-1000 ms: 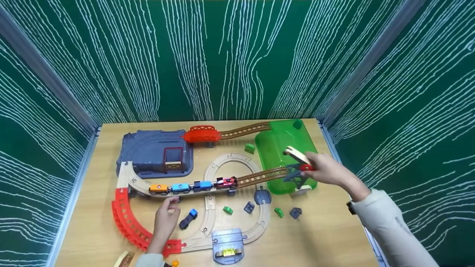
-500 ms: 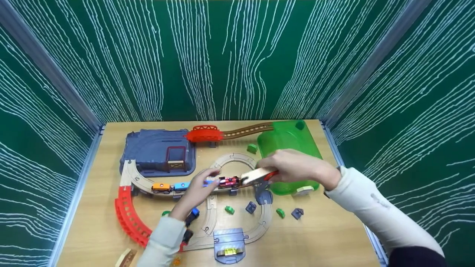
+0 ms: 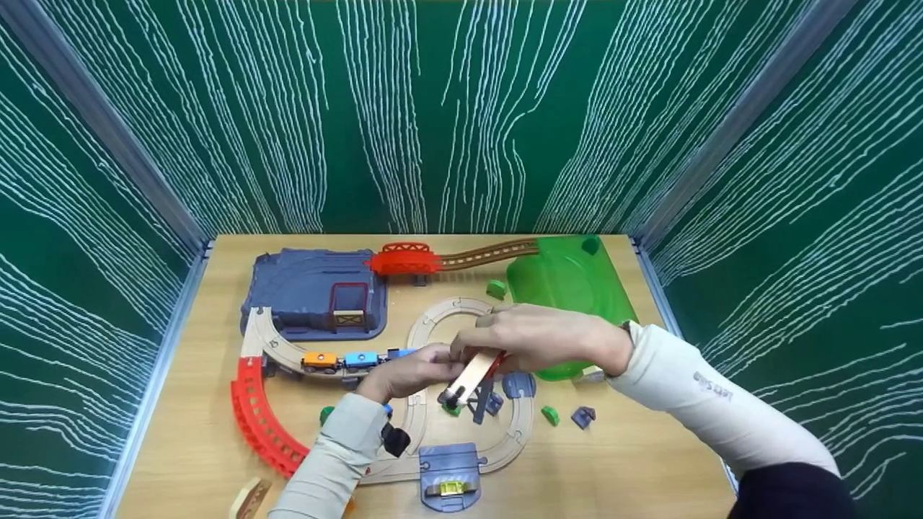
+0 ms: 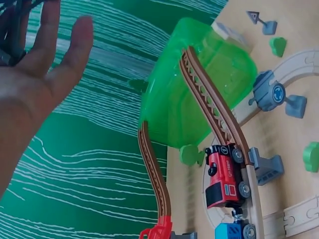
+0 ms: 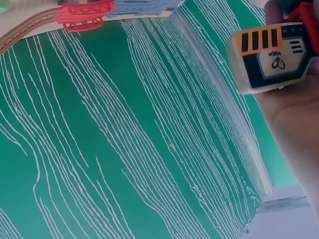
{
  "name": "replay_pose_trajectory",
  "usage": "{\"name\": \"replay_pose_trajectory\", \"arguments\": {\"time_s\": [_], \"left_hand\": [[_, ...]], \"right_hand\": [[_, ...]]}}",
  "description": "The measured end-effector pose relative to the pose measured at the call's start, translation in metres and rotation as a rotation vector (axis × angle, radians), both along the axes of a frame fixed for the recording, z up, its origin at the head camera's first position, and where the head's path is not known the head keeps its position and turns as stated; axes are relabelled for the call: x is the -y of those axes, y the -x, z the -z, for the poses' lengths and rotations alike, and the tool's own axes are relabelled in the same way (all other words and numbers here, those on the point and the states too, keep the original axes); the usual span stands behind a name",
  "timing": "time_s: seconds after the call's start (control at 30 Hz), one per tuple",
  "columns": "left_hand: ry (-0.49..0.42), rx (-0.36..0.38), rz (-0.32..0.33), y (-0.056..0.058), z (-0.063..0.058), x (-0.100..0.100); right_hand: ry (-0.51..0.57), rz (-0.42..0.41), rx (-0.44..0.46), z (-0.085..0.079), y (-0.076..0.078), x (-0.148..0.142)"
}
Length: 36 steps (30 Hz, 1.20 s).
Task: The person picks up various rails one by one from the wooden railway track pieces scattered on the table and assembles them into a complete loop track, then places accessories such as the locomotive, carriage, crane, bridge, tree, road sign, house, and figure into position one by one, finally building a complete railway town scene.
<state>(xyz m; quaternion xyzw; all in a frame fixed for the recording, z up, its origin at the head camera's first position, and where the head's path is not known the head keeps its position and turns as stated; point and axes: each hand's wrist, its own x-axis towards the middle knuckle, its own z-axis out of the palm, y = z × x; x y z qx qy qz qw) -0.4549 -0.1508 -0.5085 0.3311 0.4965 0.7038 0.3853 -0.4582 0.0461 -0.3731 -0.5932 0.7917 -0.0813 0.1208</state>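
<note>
A toy crane (image 3: pixel 472 378) is held above the track in the head view, its wooden arm tilted down and a grey lattice frame beside it. My right hand (image 3: pixel 537 335) grips its upper part; the right wrist view shows the orange, black and white cab (image 5: pixel 271 59) against the fingers. My left hand (image 3: pixel 414 373) meets it from the left. In the left wrist view, the left hand (image 4: pixel 40 79) has a dark grey frame (image 4: pixel 11 37) at its fingers, and the outer fingers stand extended. A red toy engine (image 4: pixel 224 177) stands on the track below.
Orange and light blue wagons (image 3: pixel 360 359) sit on the wooden track. A grey base (image 3: pixel 310 288), red bridge (image 3: pixel 405 258), red curved track (image 3: pixel 267 422) and green tunnel (image 3: pixel 577 281) surround it. Small trees and signs (image 3: pixel 583 417) lie about, with a grey crossing plate (image 3: pixel 451 461) in front.
My right hand has carried the crane leftward from over the green tunnel to the middle, turning its arm downward. My left hand has moved right from beside the wagons to the crane.
</note>
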Motion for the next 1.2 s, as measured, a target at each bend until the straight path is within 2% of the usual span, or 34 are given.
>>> {"name": "replay_pose_trajectory", "arguments": {"time_s": [0.13, 0.33, 0.43, 0.63, 0.77, 0.87, 0.93, 1.0, 1.1, 1.17, 1.2], "left_hand": [[0.036, -0.01, 0.047, 0.001, -0.002, 0.002], [0.092, -0.095, 0.059, 0.003, -0.009, -0.001], [0.081, -0.112, 0.041, 0.004, -0.009, -0.003], [0.042, -0.111, -0.037, 0.006, -0.006, -0.004], [0.015, -0.1, -0.145, 0.008, -0.003, 0.0], [-0.001, -0.07, -0.258, 0.008, 0.0, 0.006], [-0.006, -0.048, -0.346, 0.008, 0.002, 0.012], [0.0, -0.045, -0.448, 0.009, 0.004, 0.02], [0.02, -0.03, -0.604, 0.011, 0.007, 0.033], [0.053, -0.024, -0.723, 0.014, 0.008, 0.042], [0.072, -0.018, -0.776, 0.015, 0.009, 0.047]], "right_hand": [[-0.01, 0.029, 0.069, 0.002, 0.0, -0.001], [-0.002, 0.004, 0.118, 0.003, 0.002, 0.0], [0.049, -0.037, 0.09, 0.003, 0.004, 0.0], [0.159, -0.117, -0.034, 0.005, 0.009, 0.002], [0.209, -0.097, -0.035, 0.008, 0.013, 0.003], [0.308, -0.022, -0.01, 0.01, 0.02, 0.004], [0.378, 0.106, 0.037, 0.01, 0.024, 0.003], [0.43, 0.264, 0.135, 0.01, 0.027, 0.004], [0.431, 0.483, 0.286, 0.013, 0.03, 0.008], [0.391, 0.554, 0.321, 0.018, 0.032, 0.016], [0.371, 0.573, 0.309, 0.022, 0.033, 0.022]]}}
